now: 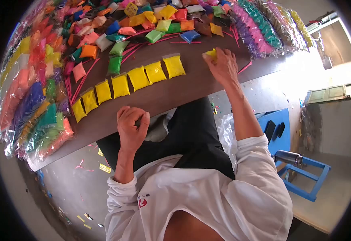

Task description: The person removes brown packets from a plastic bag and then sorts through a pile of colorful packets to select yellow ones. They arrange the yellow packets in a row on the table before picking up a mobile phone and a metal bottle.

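Note:
Several yellow packets point(138, 78) lie side by side in a slanting row on the dark brown table point(155, 94). To the right of the row, my right hand point(222, 67) is closed on another yellow packet point(212, 53), most of which its fingers hide. My left hand point(133, 123) is at the table's near edge, below the row, with its fingers curled in and the thumb beside them. Whether anything is inside those curled fingers cannot be seen.
Loose coloured packets point(89, 51) are heaped at the back. Filled clear bags stand at the left point(35, 108) and back right point(259, 28). Pink strips point(88, 78) lie among the packets. A blue stool point(316, 182) and a metal bottle point(288, 157) are at the right.

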The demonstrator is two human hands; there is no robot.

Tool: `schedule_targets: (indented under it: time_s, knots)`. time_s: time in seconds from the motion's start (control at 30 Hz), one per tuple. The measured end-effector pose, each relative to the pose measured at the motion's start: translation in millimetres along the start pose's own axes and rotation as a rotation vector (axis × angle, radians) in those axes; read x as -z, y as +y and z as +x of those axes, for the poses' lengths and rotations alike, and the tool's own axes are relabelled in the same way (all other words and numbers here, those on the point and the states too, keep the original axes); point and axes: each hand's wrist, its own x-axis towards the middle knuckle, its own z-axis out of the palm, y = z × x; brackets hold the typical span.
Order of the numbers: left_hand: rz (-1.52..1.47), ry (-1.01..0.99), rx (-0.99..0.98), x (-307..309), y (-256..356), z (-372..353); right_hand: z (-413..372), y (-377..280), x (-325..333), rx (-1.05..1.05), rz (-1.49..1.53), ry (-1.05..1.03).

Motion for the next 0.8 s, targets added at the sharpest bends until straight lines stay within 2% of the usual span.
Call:
schedule_targets:
  time_s: [0.07,0.17,0.27,0.37,0.47,0.57,0.6,0.7,0.73,0.8]
  knots:
    - [0.004,-0.002,0.006,0.0,0.4,-1.0,-2.7,0.7,-8.1,0.048,-0.040,0.022]
    - [0.009,0.015,0.008,-1.6,1.4,-0.4,-1.5,3.4,-13.0,-0.012,0.009,0.013]
    - [0.008,0.031,0.000,-1.7,1.0,-0.5,-4.7,-8.5,3.0,-0.111,0.312,-0.143]
    - [0.001,0.046,-0.011,-2.1,-0.2,-0.5,-22.0,-26.2,13.3,-0.056,0.655,-0.137]
    - [-0.014,0.032,0.008,-0.2,1.3,0.9,-40.8,-49.1,24.1,0.035,0.855,-0.306]
    - [-0.056,-0.001,0.049,4.8,4.1,0.9,-59.1,-75.8,23.1,-0.094,1.168,-0.614]
    - [-0.077,0.010,0.042,4.8,4.1,1.8,-67.3,-84.3,15.2,0.001,1.147,-0.573]
    - [-0.107,0.040,0.010,3.3,3.8,2.1,-85.2,-106.3,11.4,-0.197,1.291,-0.862]
    - [-0.110,0.048,-0.004,4.8,2.0,1.1,-91.2,-118.6,11.8,-0.246,1.346,-0.848]
    - [-0.112,-0.032,0.052,7.8,-5.9,-2.8,-95.4,-125.8,3.6,-0.069,1.256,-0.833]
